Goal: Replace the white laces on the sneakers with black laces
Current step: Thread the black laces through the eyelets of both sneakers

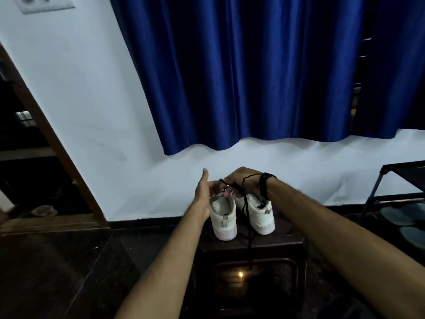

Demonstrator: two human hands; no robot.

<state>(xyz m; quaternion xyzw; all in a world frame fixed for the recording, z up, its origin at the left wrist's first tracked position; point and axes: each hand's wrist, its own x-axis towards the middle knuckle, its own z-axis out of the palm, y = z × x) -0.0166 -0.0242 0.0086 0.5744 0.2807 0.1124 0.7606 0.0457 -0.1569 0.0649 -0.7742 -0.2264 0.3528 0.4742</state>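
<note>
Two sneakers sit heels-near on a dark stool, at working height. Right hand pinches the black lace, its tail dangling. Left hand spread beside the left shoe, likely steadying.

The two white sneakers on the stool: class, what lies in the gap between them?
In the head view, a black lace hangs from the right hand, down between the left sneaker and right sneaker, over the stool.
</note>
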